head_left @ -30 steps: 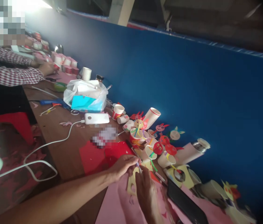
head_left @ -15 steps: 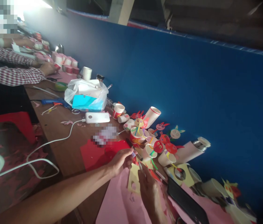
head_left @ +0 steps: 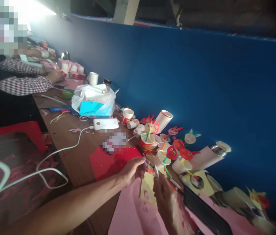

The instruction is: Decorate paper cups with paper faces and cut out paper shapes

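**A:** What's the big picture from here?

**B:** A long wooden worktop (head_left: 61,140) runs along a blue wall (head_left: 189,81), crowded with paper craft.

**A:** And the person's hands?

**B:** The right hand (head_left: 166,202) has its grip clenched on a slim white stick (head_left: 156,171). Its long axis tilts up toward the wall, and it sits just beside the left hand (head_left: 133,170), above a yellow card (head_left: 147,189) on pink paper (head_left: 133,212).

**A:** What about the left?

**B:** Its fingers curl close to the stick's upper end, but I can't tell whether that grip holds anything.

**A:** Any containers?

**B:** Beyond the hands, a paper cup (head_left: 147,142) stands with coloured straws in it. Further along, a clear plastic bag (head_left: 93,101) holds a blue tissue box (head_left: 95,109).

**A:** Anyone else working?

**B:** Yes, up the worktop a co-worker's hand (head_left: 54,76) reaches out of a checked sleeve (head_left: 21,86), near rows of paper cups (head_left: 70,70).
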Demonstrator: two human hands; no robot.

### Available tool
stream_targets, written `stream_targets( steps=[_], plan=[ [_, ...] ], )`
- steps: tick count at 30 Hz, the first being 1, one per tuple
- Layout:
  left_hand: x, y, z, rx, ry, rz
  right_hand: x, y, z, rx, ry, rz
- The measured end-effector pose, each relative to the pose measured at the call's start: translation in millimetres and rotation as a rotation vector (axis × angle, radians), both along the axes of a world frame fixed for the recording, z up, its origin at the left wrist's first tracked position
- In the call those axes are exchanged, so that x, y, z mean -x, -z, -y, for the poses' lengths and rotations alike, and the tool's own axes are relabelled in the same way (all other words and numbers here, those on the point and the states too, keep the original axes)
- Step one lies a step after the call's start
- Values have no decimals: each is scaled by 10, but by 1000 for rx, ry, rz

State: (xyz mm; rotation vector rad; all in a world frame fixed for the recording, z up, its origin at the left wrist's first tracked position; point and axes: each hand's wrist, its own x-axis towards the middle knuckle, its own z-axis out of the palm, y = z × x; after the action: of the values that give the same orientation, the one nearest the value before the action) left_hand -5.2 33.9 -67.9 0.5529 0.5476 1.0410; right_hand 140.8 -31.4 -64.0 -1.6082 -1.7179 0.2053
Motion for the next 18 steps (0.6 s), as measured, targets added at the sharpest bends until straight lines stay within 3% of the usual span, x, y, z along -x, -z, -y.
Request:
stream_targets(
  steps=[4, 12, 18],
  plan=[
    [-19, 31, -11, -10, -19, 9, 9, -55, -1, -6, 13, 28],
    [-35, 33, 1, 21, 1, -29, 62, -71, 10, -9, 66, -189],
    [-49, 17, 20, -40, 2, -44, 66, -90, 36, 18, 53, -212]
  ],
)
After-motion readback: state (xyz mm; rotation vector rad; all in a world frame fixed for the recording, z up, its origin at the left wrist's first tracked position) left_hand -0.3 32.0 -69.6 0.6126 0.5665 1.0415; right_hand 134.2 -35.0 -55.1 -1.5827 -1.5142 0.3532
